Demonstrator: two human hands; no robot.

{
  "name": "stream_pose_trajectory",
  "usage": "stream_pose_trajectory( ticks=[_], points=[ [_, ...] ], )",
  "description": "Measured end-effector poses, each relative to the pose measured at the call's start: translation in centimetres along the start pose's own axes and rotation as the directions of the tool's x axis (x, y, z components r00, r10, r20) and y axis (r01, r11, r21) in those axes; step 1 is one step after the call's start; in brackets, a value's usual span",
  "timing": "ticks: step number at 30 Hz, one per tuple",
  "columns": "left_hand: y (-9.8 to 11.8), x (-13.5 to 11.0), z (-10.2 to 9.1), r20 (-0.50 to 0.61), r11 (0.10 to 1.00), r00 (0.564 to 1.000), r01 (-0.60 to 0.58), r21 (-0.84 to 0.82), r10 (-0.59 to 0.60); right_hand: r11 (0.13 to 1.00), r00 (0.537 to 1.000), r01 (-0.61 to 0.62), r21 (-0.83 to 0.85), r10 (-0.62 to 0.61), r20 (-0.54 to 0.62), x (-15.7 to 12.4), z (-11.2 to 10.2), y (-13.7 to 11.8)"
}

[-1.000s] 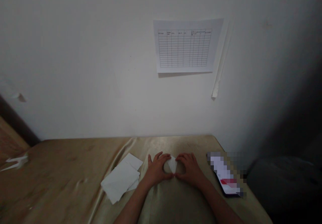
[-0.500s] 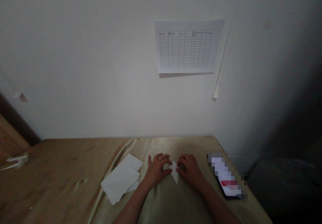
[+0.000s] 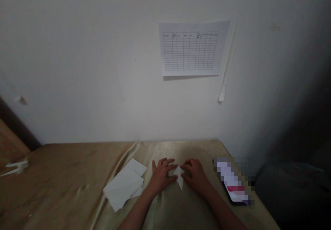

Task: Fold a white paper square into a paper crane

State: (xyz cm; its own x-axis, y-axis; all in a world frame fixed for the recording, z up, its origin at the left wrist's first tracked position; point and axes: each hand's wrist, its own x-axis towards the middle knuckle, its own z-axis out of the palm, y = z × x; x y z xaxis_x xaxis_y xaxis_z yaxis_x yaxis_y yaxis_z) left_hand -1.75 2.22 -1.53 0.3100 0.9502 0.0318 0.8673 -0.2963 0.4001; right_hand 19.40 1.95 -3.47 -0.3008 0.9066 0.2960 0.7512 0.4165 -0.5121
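Note:
A small folded white paper (image 3: 179, 179) lies on the tan cloth-covered table (image 3: 67, 175), its point toward me. My left hand (image 3: 162, 177) rests on its left side with the fingers curled and pressing down. On the paper's right side my right hand (image 3: 194, 175) presses in the same way. Both hands touch the paper and each other's fingertips almost meet over it.
A loose stack of white sheets (image 3: 123, 186) lies left of my left hand. A phone (image 3: 232, 184) lies at the table's right edge. A printed table sheet (image 3: 190, 49) hangs on the wall behind. White scraps (image 3: 16, 167) sit at far left.
The paper was held up between my fingers a second ago; it now lies flat as a narrow pointed shape with both hands pressing on it.

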Motion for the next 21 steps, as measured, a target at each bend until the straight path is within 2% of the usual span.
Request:
stream_pose_trajectory(
  ticks=[14,21],
  points=[
    [0.3,0.1,0.2,-0.07,1.0,0.998,0.0,-0.012,-0.001,0.997,0.997,-0.028,0.066,0.032,-0.068,0.9,0.9,-0.1],
    [1.0,0.0,0.2,-0.148,0.999,0.988,-0.035,-0.021,0.031,1.0,0.991,0.0,-0.005,0.0,-0.134,1.1,0.8,-0.7]
  ],
)
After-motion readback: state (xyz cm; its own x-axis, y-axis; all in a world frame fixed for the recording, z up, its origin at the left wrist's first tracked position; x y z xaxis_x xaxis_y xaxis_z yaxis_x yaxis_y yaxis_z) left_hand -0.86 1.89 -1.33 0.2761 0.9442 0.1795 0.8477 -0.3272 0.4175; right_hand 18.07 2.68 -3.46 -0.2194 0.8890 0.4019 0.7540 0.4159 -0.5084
